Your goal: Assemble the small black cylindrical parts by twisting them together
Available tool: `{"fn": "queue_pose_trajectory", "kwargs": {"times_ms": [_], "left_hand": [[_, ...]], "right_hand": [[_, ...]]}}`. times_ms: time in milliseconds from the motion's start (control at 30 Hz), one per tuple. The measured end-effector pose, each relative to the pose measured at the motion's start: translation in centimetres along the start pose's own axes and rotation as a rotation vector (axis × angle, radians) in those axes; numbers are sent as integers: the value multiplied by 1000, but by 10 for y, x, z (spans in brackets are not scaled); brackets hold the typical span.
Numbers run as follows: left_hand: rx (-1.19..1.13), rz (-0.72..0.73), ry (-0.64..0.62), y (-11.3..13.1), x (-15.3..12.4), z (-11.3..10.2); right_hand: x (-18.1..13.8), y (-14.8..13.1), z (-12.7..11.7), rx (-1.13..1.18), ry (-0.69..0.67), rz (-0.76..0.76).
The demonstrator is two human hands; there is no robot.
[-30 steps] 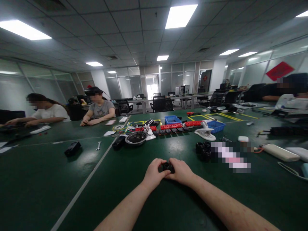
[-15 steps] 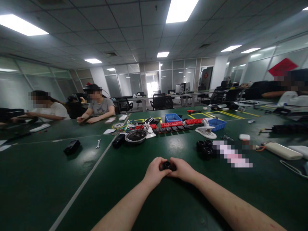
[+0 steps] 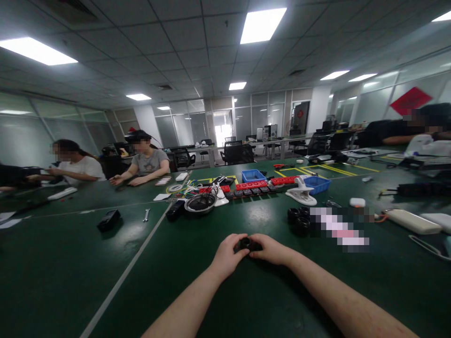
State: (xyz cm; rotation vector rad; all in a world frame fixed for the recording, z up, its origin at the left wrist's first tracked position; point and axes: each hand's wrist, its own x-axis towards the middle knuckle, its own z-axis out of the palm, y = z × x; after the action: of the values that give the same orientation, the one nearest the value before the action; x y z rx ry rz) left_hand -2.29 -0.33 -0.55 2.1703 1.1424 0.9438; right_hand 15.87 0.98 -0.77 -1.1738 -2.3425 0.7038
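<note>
Low over the green table (image 3: 246, 291), both of my hands close round a small black round part (image 3: 246, 242) with a hollow in its middle. Its exact kind is too small to tell. My left hand (image 3: 228, 253) grips it from the left, fingers curled over the far side and thumb at the near side. From the right, my right hand (image 3: 270, 249) pinches it the same way, and the fingertips of both hands nearly meet. Several glossy black round parts (image 3: 299, 219) stand grouped ahead and to the right of my hands.
Ahead lie red socket strips (image 3: 251, 184), a round metal-rimmed dish (image 3: 200, 203), a white clip stand (image 3: 301, 191) and blue trays (image 3: 252, 175). A wrench (image 3: 146, 215) and a black box (image 3: 109, 220) lie left. Two people (image 3: 148, 159) sit far left, another person (image 3: 394, 131) far right.
The camera view has tilted slightly, so the scene sits a little differently. Both hands keep hold of the small black round part, in nearly the same place.
</note>
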Motion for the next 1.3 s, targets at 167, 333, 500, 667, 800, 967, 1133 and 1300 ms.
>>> {"fn": "queue_pose_trajectory", "kwargs": {"times_ms": [167,333,500,667,800,967,1133,1300], "left_hand": [[24,-40,39,-3,0,3],[39,-80,71,-5,1,5],[17,-33,64,-3,1,3],[2,4,28,1,0,-1],[-6,-5,12,4,0,0],[41,-67,75,3,0,5],[50,-95,95,0,-1,5],[27,-60,51,3,-2,-1]], "right_hand": [[1,-7,5,-54,55,126],[2,-21,12,-350,141,184],[0,-23,10,-428,149,146],[-1,-11,-1,-143,22,23],[0,-3,-4,53,-48,17],[1,-9,6,-93,66,152],[0,-24,14,-389,158,187],[-2,-21,6,-314,99,92]]}}
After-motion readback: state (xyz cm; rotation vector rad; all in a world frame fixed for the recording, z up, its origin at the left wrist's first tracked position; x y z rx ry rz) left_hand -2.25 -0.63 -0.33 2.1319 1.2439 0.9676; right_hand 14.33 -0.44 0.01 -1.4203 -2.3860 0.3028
